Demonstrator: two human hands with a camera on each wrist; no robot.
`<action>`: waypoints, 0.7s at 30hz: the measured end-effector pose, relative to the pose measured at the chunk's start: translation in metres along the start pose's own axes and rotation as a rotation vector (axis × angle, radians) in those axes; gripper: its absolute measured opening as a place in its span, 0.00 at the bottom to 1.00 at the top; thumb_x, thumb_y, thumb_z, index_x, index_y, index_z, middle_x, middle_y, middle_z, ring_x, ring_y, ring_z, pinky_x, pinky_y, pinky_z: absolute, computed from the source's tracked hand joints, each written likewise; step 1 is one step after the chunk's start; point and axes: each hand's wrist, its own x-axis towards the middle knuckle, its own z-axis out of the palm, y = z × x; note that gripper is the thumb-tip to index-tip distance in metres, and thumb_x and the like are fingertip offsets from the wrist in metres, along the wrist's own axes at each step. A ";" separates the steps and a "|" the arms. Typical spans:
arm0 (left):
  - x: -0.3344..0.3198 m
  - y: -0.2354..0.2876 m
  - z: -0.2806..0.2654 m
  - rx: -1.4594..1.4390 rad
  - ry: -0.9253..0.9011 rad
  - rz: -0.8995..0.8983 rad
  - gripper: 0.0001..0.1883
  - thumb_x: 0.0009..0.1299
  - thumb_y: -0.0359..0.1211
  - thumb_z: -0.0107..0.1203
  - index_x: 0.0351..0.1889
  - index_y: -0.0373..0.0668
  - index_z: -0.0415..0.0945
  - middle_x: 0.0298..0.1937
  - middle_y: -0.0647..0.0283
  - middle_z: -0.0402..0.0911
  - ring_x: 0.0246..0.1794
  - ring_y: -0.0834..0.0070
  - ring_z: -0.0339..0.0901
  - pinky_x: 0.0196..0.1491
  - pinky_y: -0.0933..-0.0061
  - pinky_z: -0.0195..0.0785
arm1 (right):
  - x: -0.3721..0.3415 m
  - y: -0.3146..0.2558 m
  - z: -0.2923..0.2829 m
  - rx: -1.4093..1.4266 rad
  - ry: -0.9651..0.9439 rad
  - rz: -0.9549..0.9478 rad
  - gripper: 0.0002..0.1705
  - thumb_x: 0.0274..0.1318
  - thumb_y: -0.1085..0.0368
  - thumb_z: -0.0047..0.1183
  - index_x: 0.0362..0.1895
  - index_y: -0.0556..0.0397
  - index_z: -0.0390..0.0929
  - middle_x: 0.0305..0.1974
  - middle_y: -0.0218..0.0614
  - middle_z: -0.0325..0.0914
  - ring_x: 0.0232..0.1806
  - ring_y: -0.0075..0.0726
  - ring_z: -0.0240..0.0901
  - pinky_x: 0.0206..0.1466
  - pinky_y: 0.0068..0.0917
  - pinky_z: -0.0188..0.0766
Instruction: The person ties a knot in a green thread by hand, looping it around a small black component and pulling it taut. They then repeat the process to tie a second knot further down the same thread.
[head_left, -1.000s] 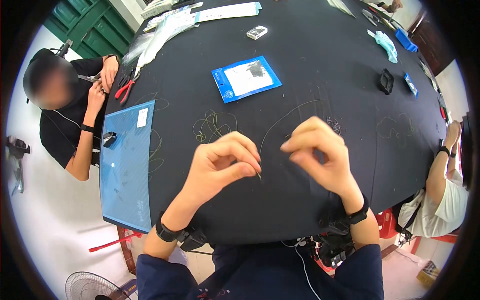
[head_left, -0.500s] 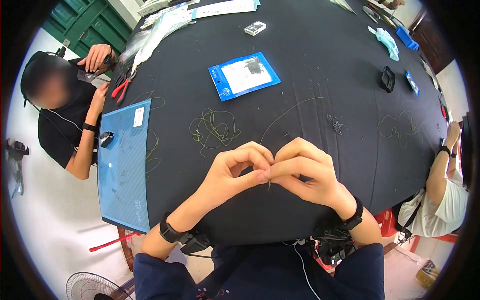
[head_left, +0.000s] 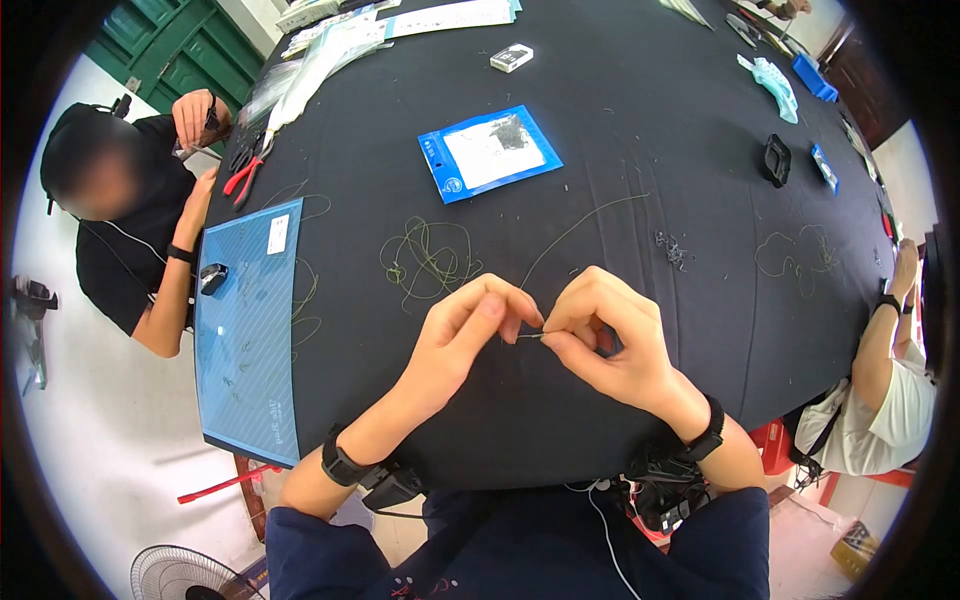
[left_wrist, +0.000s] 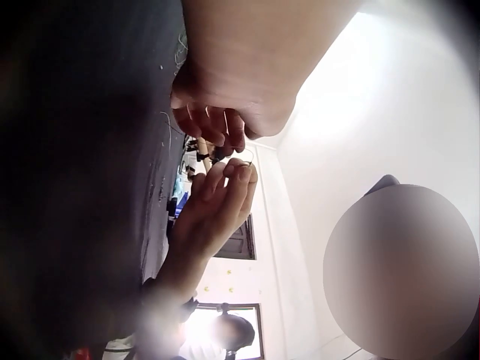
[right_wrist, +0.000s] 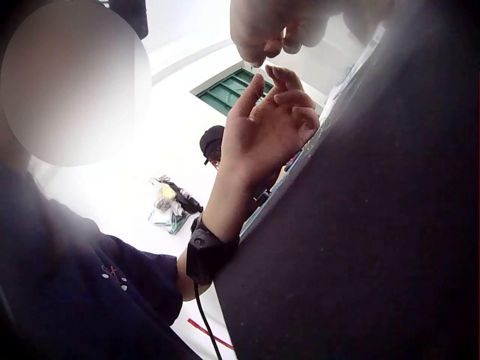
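Note:
In the head view, my right hand [head_left: 615,340] pinches a thin green line [head_left: 562,233] between thumb and fingertips. A short piece of it sticks out leftward from the pinch, toward my left hand [head_left: 455,340]. The left fingers are loosely bent right beside that end, and the left thumb stands away from them. From between the hands, the longer part of the line curves away across the black table. The left wrist view shows the right fingertips [left_wrist: 238,171] together, with a bit of line above them.
Beyond the hands lie a tangled coil of green line [head_left: 393,271], a blue-edged packet [head_left: 490,155] and a heap of small dark bits [head_left: 672,250]. A blue folder [head_left: 245,350] and red-handled pliers [head_left: 243,180] are at left. Another person [head_left: 140,265] sits there.
The hands were apart, the left pinching the line. They came together fingertip to fingertip; now the right pinches the line, and the left thumb has lifted off.

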 end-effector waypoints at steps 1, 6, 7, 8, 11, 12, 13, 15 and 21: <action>0.000 -0.001 -0.003 0.015 -0.012 0.014 0.09 0.73 0.35 0.53 0.38 0.38 0.74 0.37 0.65 0.76 0.41 0.81 0.71 0.46 0.77 0.64 | 0.001 0.000 0.000 -0.014 0.006 -0.002 0.11 0.43 0.79 0.61 0.32 0.53 0.76 0.29 0.29 0.70 0.18 0.19 0.54 0.21 0.20 0.53; -0.003 -0.002 0.002 0.223 0.009 0.109 0.08 0.72 0.33 0.53 0.37 0.37 0.76 0.34 0.66 0.78 0.36 0.81 0.73 0.43 0.78 0.65 | 0.001 -0.002 0.000 -0.062 -0.005 0.043 0.10 0.45 0.78 0.61 0.32 0.52 0.76 0.29 0.28 0.70 0.18 0.19 0.55 0.20 0.21 0.54; -0.003 -0.005 0.001 0.246 0.016 0.114 0.08 0.72 0.32 0.53 0.37 0.37 0.76 0.34 0.66 0.78 0.36 0.81 0.74 0.43 0.77 0.66 | 0.001 -0.003 0.000 -0.066 -0.004 0.055 0.10 0.45 0.78 0.61 0.32 0.52 0.76 0.29 0.28 0.70 0.18 0.20 0.56 0.20 0.21 0.55; -0.003 -0.006 0.001 0.269 0.023 0.119 0.07 0.72 0.32 0.54 0.36 0.37 0.76 0.34 0.66 0.78 0.35 0.81 0.74 0.43 0.77 0.66 | 0.001 -0.004 0.001 -0.069 -0.004 0.067 0.10 0.46 0.77 0.61 0.32 0.52 0.76 0.28 0.29 0.70 0.17 0.20 0.56 0.20 0.21 0.55; -0.003 -0.008 0.001 0.295 0.031 0.128 0.06 0.71 0.31 0.54 0.36 0.37 0.76 0.34 0.66 0.79 0.36 0.82 0.75 0.43 0.77 0.67 | 0.000 -0.001 0.001 -0.063 -0.024 0.042 0.10 0.46 0.76 0.62 0.33 0.52 0.76 0.28 0.29 0.71 0.18 0.21 0.59 0.19 0.21 0.56; -0.004 -0.008 0.002 0.281 0.046 0.107 0.06 0.71 0.31 0.54 0.36 0.37 0.76 0.33 0.66 0.79 0.36 0.82 0.74 0.42 0.77 0.67 | 0.001 -0.002 0.001 -0.073 -0.017 0.055 0.10 0.47 0.76 0.61 0.33 0.52 0.75 0.28 0.30 0.70 0.19 0.24 0.60 0.22 0.23 0.58; -0.004 -0.006 0.005 0.266 0.061 0.085 0.06 0.71 0.30 0.55 0.35 0.37 0.76 0.32 0.66 0.79 0.36 0.82 0.74 0.42 0.78 0.66 | 0.001 -0.002 0.001 -0.084 -0.009 0.069 0.09 0.47 0.76 0.61 0.32 0.53 0.75 0.28 0.30 0.70 0.20 0.26 0.62 0.25 0.24 0.61; -0.004 0.000 0.007 0.325 0.034 0.056 0.05 0.70 0.30 0.55 0.33 0.38 0.75 0.31 0.66 0.79 0.34 0.81 0.74 0.41 0.77 0.66 | 0.001 0.001 0.000 -0.204 0.018 0.082 0.08 0.48 0.76 0.59 0.31 0.54 0.73 0.27 0.30 0.70 0.23 0.30 0.65 0.35 0.30 0.65; -0.006 0.029 -0.015 0.347 -0.275 0.442 0.07 0.64 0.28 0.57 0.23 0.42 0.76 0.24 0.68 0.79 0.28 0.73 0.73 0.41 0.72 0.64 | -0.004 0.012 -0.004 -0.651 0.038 0.291 0.04 0.52 0.74 0.50 0.29 0.53 0.69 0.21 0.30 0.65 0.27 0.35 0.66 0.72 0.57 0.45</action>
